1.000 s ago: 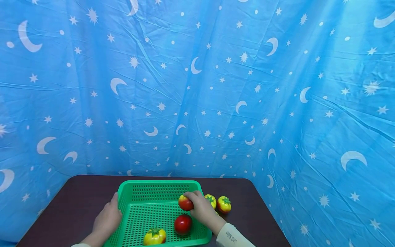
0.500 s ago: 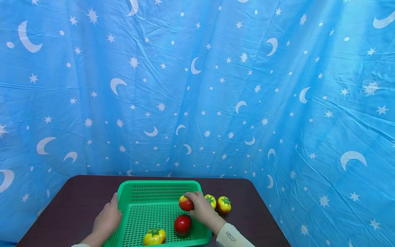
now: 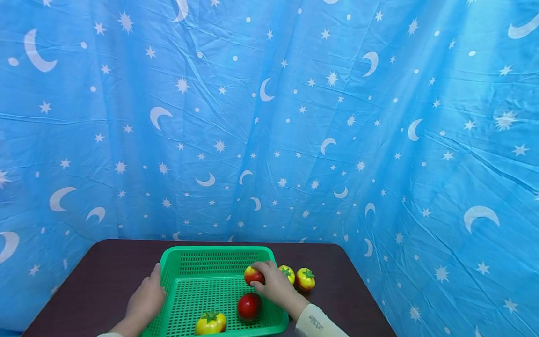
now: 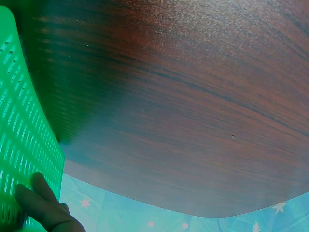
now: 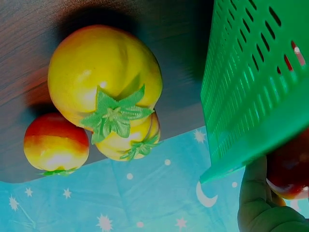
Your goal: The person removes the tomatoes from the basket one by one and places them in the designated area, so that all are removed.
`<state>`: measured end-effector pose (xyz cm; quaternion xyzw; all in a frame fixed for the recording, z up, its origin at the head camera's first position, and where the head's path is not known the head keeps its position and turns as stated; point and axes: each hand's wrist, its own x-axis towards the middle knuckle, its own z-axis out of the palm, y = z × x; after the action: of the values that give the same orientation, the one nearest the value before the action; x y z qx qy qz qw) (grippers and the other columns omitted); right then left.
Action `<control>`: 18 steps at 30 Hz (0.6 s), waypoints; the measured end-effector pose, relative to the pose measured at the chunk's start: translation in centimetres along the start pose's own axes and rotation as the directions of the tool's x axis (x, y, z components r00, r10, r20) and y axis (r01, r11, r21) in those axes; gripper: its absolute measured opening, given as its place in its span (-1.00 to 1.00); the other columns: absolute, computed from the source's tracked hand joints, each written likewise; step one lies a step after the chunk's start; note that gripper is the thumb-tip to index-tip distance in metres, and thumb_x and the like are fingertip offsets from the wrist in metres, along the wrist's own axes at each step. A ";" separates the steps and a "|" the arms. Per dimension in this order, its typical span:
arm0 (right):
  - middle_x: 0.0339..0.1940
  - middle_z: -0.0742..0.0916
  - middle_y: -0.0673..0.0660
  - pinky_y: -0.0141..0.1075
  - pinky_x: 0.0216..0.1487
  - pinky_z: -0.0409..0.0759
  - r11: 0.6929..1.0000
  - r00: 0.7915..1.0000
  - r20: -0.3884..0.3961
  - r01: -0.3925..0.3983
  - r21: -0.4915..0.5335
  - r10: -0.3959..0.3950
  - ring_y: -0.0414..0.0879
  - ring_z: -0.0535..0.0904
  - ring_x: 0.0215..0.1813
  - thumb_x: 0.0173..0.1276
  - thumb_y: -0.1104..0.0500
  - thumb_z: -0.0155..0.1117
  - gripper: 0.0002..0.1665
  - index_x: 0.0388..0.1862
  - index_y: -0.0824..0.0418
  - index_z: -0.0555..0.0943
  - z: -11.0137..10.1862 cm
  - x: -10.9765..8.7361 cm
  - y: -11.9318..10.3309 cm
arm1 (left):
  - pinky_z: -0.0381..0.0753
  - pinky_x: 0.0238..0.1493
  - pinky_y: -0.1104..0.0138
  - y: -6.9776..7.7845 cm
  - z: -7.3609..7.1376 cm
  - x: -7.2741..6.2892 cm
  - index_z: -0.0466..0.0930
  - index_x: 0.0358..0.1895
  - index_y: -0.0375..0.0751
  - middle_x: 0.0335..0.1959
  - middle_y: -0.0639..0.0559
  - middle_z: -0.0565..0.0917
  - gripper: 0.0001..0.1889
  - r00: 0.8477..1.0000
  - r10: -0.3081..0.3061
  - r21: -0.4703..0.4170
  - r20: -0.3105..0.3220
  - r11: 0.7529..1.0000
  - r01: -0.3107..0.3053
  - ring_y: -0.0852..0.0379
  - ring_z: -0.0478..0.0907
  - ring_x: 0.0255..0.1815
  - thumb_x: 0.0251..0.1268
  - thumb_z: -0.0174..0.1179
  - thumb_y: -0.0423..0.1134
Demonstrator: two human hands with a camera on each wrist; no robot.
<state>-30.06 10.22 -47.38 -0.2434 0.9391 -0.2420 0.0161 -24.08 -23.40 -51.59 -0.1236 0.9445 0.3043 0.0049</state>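
Observation:
In the head view, my right hand [image 3: 275,284] holds a red-and-yellow toy tomato [image 3: 252,275] over the right part of a green plastic basket [image 3: 216,250]. Its thumb and fingers curl round the fruit, which shows dark red in the right wrist view. Below it, inside the basket, lies a shiny red round toy fruit [image 3: 249,307]. A yellow toy tomato [image 3: 211,323] with green leaves sits near the basket's front side. Along the left side, my left hand [image 3: 147,297] touches the basket; its fingers [image 4: 41,205] lie fairly straight against the outer slotted wall in the left wrist view.
Right of the basket, on the dark wood table [image 3: 118,271], stand several yellow-and-red toy tomatoes [image 5: 104,72] with green leaves, partly hidden by my right arm in the head view. A blue curtain [image 3: 269,140] with white moons and stars hangs behind and to the right.
My right thumb has shifted slightly left across the lower side of the held tomato. The left hand, the basket and the other fruits stay where they were.

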 end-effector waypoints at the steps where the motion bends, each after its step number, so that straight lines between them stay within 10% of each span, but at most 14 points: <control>1: 0.21 0.59 0.15 -0.20 -0.12 0.69 1.000 1.000 -0.005 -0.005 0.005 0.006 -0.09 0.63 -0.08 0.36 -0.01 0.37 -0.48 0.29 -0.07 0.55 -0.1 0.0 0.0 | 0.60 -0.19 -0.07 0.0 0.0 0.0 -0.19 0.54 -0.57 0.22 -0.62 0.39 -0.25 1.000 -0.001 -0.001 0.001 1.000 0.001 -0.46 0.51 0.09 0.39 -0.04 -0.42; 18: 0.24 0.60 0.13 -0.07 0.00 0.70 0.999 0.995 -0.098 -0.033 -0.015 0.032 0.00 0.62 0.07 0.28 0.04 0.43 -0.33 0.37 0.08 0.49 -1.5 -0.3 0.2 | 0.53 -0.39 0.08 -0.2 0.1 0.1 -0.15 0.55 -0.54 0.08 -0.55 0.48 -0.25 1.000 -0.003 -0.003 -0.010 1.000 0.003 -0.19 0.59 -0.22 0.38 -0.02 -0.42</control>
<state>-30.17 11.21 -46.18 -0.2160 0.9445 -0.2458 -0.0281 -24.16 -23.50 -51.78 -0.1266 0.9438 0.3053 0.0003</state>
